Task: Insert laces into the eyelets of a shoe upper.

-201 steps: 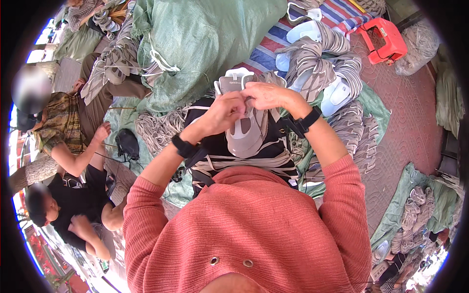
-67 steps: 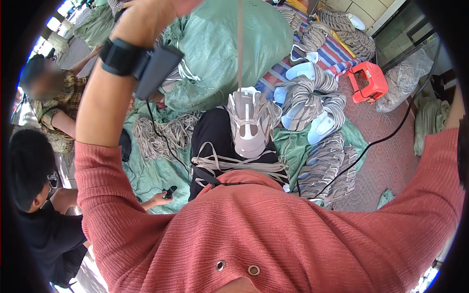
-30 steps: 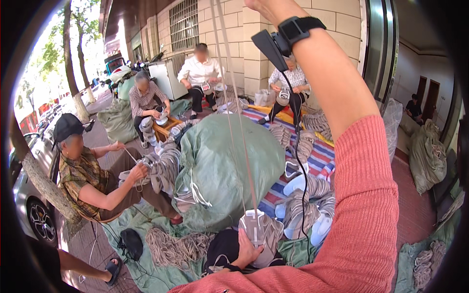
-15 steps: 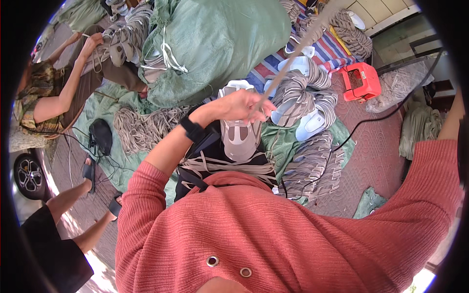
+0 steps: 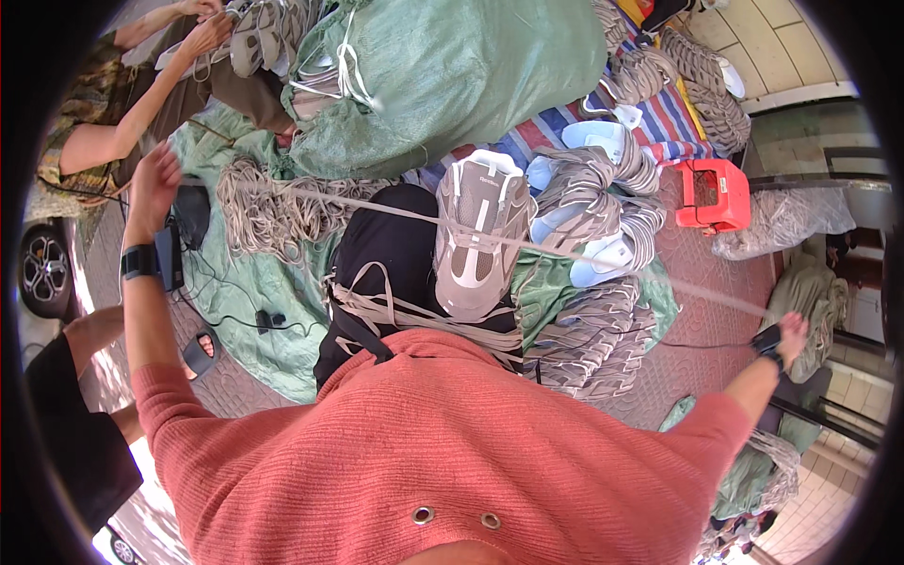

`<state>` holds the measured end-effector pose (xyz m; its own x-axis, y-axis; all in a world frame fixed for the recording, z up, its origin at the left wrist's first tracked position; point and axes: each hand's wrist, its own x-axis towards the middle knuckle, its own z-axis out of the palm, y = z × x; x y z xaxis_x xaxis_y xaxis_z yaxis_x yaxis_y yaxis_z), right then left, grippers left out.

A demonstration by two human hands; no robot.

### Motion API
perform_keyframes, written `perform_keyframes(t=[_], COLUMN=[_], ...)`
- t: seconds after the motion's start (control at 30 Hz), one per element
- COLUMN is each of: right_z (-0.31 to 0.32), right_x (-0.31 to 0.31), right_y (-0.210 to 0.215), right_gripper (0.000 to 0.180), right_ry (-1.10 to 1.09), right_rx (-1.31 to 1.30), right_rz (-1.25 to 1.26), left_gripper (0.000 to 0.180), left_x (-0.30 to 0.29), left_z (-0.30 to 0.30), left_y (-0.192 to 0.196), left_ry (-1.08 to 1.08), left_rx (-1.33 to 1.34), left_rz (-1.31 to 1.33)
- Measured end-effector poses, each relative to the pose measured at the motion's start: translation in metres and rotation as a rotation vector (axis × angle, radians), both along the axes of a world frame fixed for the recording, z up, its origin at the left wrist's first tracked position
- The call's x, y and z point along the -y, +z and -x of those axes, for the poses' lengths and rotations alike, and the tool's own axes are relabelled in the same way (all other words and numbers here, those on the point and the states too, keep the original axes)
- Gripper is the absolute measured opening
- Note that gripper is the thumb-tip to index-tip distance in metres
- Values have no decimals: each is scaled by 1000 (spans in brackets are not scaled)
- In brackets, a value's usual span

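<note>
A grey-beige sneaker upper [image 5: 469, 268] with a white tongue lies on my lap, toe toward me. Across it, a pale flat shoelace [image 5: 565, 252] runs taut between my two hands. Raised far out at the left, my left hand [image 5: 155, 185] has its fingers closed at one end of the lace. At the far right my right hand [image 5: 793, 337], a little blurred, is closed at the other end, stretched out at arm's length. Several loose laces [image 5: 381, 306] lie over the black cloth [image 5: 372, 250] on my lap.
A big green sack [image 5: 471, 75] stands ahead. Bundled shoe uppers [image 5: 593, 193] lie right of my lap, more [image 5: 603, 339] nearer me. A red plastic stool [image 5: 714, 195] stands beyond. Left are a lace heap [image 5: 282, 207] and a co-worker's hands [image 5: 205, 33] handling uppers.
My left hand has swung from above the shoe upper out to the far left. My right hand has come into view at the right, and the lace now spans sideways across the upper.
</note>
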<state>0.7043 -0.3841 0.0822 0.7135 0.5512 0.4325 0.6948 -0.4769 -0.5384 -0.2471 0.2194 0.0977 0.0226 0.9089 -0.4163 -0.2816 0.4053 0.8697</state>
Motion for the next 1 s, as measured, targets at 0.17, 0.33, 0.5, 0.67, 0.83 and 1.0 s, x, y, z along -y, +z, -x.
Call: perform_keyframes(t=[0.17,0.33,0.5,0.67,0.83,1.0], right_z=[157,391,497,494,515,494], right_x=[-134,-286,-321,-320,-324,-312], right_y=[-52,-34,-27,-39,-24,-30], right_gripper=[17,37,37,25,19,23], right_ry=[-319,456,1054,1045,967,1032], right_rx=[-934,-869,-1048,-1149,-1409,-1488], right_rz=[-834,-59,326,432,264,510], left_gripper=[20,21,16,13,9,15], left_x=[24,142,180,173,182,170], left_z=[17,-204,-272,-258,-255,-239], left_y=[-60,-44,-53,-46,-33,-30], left_ry=[-312,-1233,-1309,-1202,-1167,-1073], left_rx=[-1049,-428,-295,-122,65,-7], left_rz=[-251,-115,-560,-300,-134,-146])
